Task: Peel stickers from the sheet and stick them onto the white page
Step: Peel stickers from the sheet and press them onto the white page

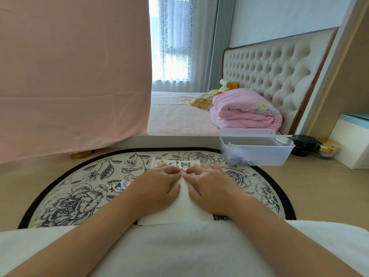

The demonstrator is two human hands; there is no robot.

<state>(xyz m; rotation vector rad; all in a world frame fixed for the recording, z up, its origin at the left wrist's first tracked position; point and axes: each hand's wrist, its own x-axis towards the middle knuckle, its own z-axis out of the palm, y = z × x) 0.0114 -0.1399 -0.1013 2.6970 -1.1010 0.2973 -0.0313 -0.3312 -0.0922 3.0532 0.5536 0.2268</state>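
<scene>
White towel (179, 246) across the lap, nearest the cam. Left forearm (95, 226) & right forearm (269, 222) come in from the bottom corners, bare, angled inward so they converge.

Left hand (159, 182) & right hand (207, 182) both sit palm-down on the white page (183, 208), w/ the heels resting on the paper. The page lies flat on the floral mat (79, 196), centre, w/ its near edge tucked at the towel. Fingers of both hands are bent and the tips meet in the middle on a small pink bit (183, 172). Thumbs lie splayed on the page, apart from the fingertips. Can't tell if the tips pinch the bit or just press it.

Just past the fingers, cartoon stickers (177, 163) show on white. Can't tell if that's the same page or a separate sheet. More sticker pieces (119, 185) lie on the mat, left of the left hand.

Farther right: clear bin (255, 154), then dark jar (303, 144), gold-lidded jar (327, 147), white box (351, 140). Left, a pink cloth (69, 76) hangs down. At the back, a folded pink quilt (245, 110) lies vs. the tufted headboard (275, 66).
</scene>
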